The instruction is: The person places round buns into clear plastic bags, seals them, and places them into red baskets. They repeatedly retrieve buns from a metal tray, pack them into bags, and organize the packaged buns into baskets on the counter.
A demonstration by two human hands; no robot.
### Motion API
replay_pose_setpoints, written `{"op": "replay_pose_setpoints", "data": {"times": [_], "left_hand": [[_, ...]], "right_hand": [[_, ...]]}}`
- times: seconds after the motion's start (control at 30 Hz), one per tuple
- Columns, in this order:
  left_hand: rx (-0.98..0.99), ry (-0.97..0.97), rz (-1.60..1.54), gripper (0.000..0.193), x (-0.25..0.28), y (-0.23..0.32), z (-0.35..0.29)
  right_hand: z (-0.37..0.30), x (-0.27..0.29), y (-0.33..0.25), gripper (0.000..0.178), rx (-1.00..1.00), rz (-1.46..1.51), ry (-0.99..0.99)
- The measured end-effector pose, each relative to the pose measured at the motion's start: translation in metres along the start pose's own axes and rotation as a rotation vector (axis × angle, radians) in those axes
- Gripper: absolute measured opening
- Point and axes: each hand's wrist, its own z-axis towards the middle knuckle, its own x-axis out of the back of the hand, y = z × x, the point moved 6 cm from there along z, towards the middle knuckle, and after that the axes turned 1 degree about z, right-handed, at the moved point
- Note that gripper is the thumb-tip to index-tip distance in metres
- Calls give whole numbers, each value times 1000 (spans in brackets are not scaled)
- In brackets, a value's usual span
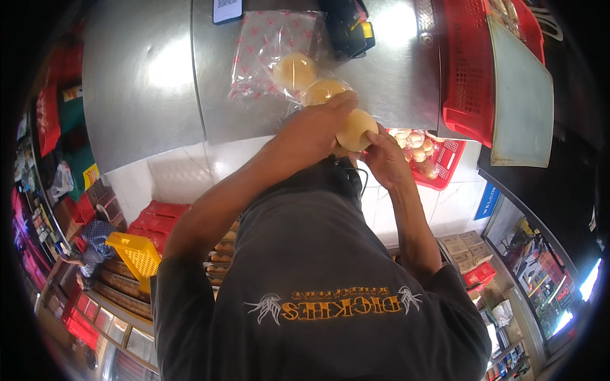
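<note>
A round, pale yellow bun (357, 131) is in my right hand (385, 155), with the thumb on its face and the other fingers behind it. My left hand (321, 124) is just left of this bun, its fingers closed at the mouth of a clear plastic bag; the fingertips are partly hidden. Inside the clear plastic show a second bun (323, 91), next to my left fingers, and a third bun (295, 71) farther off. Under and beyond them lies a flat clear plastic sheet or bag with a red print (264, 47).
The steel counter (149, 76) carries a phone-sized card (227, 9) and a black device with a yellow part (348, 28) at the back. A red basket (467, 70) and a pale panel (522, 95) stand right. Below, a red crate (452, 164) holds bagged buns. A person (95, 244) is far left.
</note>
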Motion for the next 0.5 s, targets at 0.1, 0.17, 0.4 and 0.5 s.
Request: {"op": "replay_pose_setpoints", "data": {"times": [0.1,0.17,0.4,0.5], "left_hand": [[-45,-62,-5,64,-18,16,1],[-101,10,15,64,-16,24,1],[-319,169,102,63,-53,32,6],[-110,35,-157,61,-44,43,17]], "right_hand": [[15,-13,1,46,118,48,-64],[32,-11,7,39,169,21,-130],[17,-13,5,38,321,-120,116],[28,-17,-17,44,357,-357,239]]}}
